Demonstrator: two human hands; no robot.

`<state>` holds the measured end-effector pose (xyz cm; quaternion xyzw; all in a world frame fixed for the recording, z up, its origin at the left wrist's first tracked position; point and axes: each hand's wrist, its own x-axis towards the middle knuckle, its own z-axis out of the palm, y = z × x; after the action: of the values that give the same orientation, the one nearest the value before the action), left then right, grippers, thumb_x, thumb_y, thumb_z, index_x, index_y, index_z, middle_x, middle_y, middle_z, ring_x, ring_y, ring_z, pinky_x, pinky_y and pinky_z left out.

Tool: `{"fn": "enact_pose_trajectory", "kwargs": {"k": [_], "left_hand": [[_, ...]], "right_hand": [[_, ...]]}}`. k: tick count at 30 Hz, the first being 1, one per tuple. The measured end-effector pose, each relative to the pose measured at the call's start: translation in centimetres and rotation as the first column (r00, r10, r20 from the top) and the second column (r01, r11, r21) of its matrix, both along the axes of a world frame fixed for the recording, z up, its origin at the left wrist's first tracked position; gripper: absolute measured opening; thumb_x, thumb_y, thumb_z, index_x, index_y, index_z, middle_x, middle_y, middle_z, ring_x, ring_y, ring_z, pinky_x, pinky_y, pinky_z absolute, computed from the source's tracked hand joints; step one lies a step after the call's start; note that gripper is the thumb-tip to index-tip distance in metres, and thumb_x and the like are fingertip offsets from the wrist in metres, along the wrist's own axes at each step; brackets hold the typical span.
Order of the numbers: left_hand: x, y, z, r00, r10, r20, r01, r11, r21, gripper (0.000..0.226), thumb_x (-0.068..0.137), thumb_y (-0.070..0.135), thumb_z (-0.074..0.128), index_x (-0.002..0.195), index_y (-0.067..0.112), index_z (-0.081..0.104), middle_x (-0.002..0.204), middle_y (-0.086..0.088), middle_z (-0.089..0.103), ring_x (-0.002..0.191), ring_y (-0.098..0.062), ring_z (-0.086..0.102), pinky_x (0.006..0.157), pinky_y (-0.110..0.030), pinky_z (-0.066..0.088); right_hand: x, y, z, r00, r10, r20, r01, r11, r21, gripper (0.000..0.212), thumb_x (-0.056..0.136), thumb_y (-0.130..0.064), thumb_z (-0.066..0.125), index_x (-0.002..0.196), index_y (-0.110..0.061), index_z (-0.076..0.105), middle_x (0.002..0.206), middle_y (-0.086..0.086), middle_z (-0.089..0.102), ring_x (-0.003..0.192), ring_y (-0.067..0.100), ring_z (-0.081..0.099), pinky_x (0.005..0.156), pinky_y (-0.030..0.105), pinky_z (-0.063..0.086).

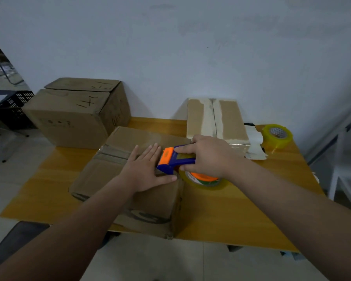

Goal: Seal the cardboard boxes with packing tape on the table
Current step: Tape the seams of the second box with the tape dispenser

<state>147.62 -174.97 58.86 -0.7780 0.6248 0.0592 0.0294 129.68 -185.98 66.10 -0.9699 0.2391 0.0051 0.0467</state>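
Observation:
A flat cardboard box (109,171) lies in the middle of the wooden table (241,220), its near end hanging over the front edge. My left hand (148,169) rests flat on the box's top, fingers spread, holding nothing. My right hand (209,157) grips a blue and orange tape dispenser (170,159) at the box's right edge. The dispenser's yellowish tape roll (205,180) hangs below my hand, beside the box. A strip of clear tape shows faintly along the box top.
A large brown box (73,114) stands at the table's back left. A smaller box (215,118) with old torn tape sits at the back right, with a loose tape roll (278,135) beside it. A white wall lies behind; a metal rack (344,159) stands to the right.

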Motion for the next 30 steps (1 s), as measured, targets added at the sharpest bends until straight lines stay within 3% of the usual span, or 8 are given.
{"fn": "enact_pose_trajectory", "kwargs": {"k": [4,10,14,16,18,20,26,30], "left_hand": [[0.2,-0.4,0.3,1.000,-0.008,0.007,0.008,0.997,0.082,0.127,0.051,0.097,-0.002,0.151,0.019,-0.006,0.159,-0.002,-0.004,0.144,-0.012,-0.004,0.114,-0.043,-0.011],[-0.2,-0.9,1.3,0.999,-0.015,0.039,0.008,0.984,0.177,0.128,0.052,0.094,0.002,0.149,0.012,-0.010,0.158,-0.006,-0.010,0.144,-0.015,-0.008,0.113,-0.040,-0.013],[-2.2,-1.0,1.5,0.997,-0.009,0.082,0.000,0.995,0.104,0.127,0.054,0.095,0.001,0.149,0.011,-0.011,0.157,-0.012,-0.012,0.144,-0.022,-0.010,0.112,-0.041,-0.012],[-4.1,-1.2,0.9,0.998,-0.043,0.053,0.041,0.998,0.041,0.116,0.067,0.090,0.013,0.148,0.011,-0.012,0.156,-0.012,-0.015,0.144,-0.024,-0.012,0.112,-0.040,-0.011],[-5.8,-1.8,0.4,0.999,-0.030,-0.017,0.030,1.000,0.004,0.101,0.084,0.072,0.035,0.148,0.011,-0.013,0.157,-0.010,-0.015,0.144,-0.022,-0.012,0.112,-0.036,-0.010],[-6.6,-2.4,0.1,0.998,0.007,-0.065,-0.008,1.000,-0.019,0.093,0.089,0.054,0.045,0.148,0.011,-0.012,0.157,-0.008,-0.013,0.144,-0.020,-0.011,0.112,-0.034,-0.009],[-6.8,-2.4,-0.4,0.999,0.018,-0.047,-0.019,0.999,-0.028,0.080,0.093,0.046,0.035,0.149,0.013,-0.012,0.158,-0.005,-0.012,0.144,-0.016,-0.010,0.112,-0.037,-0.011],[-6.9,-2.7,-0.6,1.000,0.025,-0.006,-0.025,1.000,-0.014,0.073,0.096,0.052,0.026,0.149,0.021,-0.013,0.157,-0.006,-0.014,0.144,-0.018,-0.011,0.111,-0.038,-0.013]], "right_hand": [[-1.5,-0.5,1.8,1.000,0.007,0.009,-0.007,1.000,0.001,0.057,0.080,-0.064,0.056,0.134,-0.051,0.042,0.097,-0.006,0.043,0.080,0.012,0.043,0.061,0.029,0.034],[-8.8,-2.1,1.7,0.993,-0.116,-0.014,0.116,0.993,-0.034,0.058,0.077,-0.068,0.055,0.132,-0.054,0.043,0.097,-0.013,0.043,0.081,0.008,0.044,0.052,0.021,0.027],[-8.2,-2.2,1.1,0.993,-0.117,0.032,0.118,0.992,-0.039,0.058,0.079,-0.066,0.056,0.133,-0.052,0.042,0.096,-0.014,0.036,0.082,0.007,0.039,0.052,0.020,0.027],[-8.5,-2.5,1.1,0.992,-0.119,0.034,0.120,0.992,-0.034,0.059,0.079,-0.066,0.056,0.134,-0.051,0.042,0.099,-0.013,0.039,0.084,0.007,0.040,0.054,0.022,0.030],[-9.1,-2.8,0.8,0.993,-0.109,0.034,0.110,0.994,-0.029,0.060,0.079,-0.066,0.055,0.135,-0.051,0.040,0.104,-0.011,0.045,0.086,0.007,0.041,0.054,0.020,0.030],[-9.5,-2.9,0.6,0.995,-0.090,0.050,0.092,0.995,-0.025,0.060,0.080,-0.064,0.056,0.136,-0.050,0.040,0.111,-0.008,0.049,0.089,0.008,0.042,0.054,0.017,0.030],[-11.9,-3.6,-0.4,0.996,-0.048,0.081,0.040,0.994,0.097,0.066,0.076,-0.064,0.057,0.137,-0.049,0.038,0.121,-0.008,0.045,0.098,0.006,0.044,0.064,0.016,0.038],[-14.3,-4.0,-1.6,0.997,-0.074,-0.004,0.075,0.997,0.023,0.065,0.079,-0.063,0.058,0.139,-0.051,0.035,0.126,-0.007,0.043,0.106,0.010,0.046,0.070,0.022,0.043]]}}
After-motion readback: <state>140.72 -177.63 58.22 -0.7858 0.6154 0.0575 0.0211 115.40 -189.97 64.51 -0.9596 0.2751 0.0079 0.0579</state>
